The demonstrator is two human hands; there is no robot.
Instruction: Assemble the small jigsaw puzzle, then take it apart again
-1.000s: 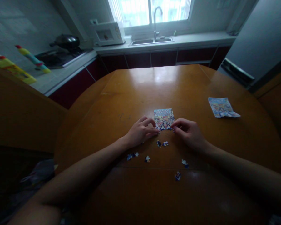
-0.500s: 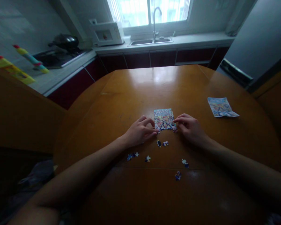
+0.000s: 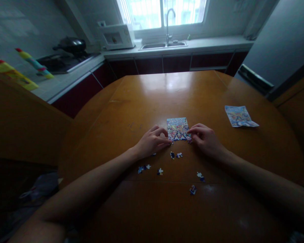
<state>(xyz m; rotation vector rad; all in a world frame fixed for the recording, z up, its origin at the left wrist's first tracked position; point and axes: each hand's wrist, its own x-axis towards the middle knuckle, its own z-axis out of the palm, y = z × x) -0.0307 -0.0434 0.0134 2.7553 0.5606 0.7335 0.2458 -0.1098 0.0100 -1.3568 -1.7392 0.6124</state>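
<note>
A partly assembled jigsaw puzzle with a colourful printed picture lies flat on the wooden table. At its left edge is my left hand, fingers bent, with fingertips touching the lower left corner. My right hand is curled, thumb and index finger closed against the right edge. Whether either hand also pinches a loose piece is too small to tell. Just below the puzzle lie a dark piece and a pale piece. Nearer to me are a cream piece, a blue cluster and a white piece.
The round-ended wooden table carries a creased picture sheet at the right. Another loose piece lies near me. Beyond the table are a counter with a sink, a microwave, and a wok on the stove.
The hands and pieces stay almost in place. My left fingertips have shifted very slightly at the puzzle's lower left corner, and a piece beside that hand shows a little more.
</note>
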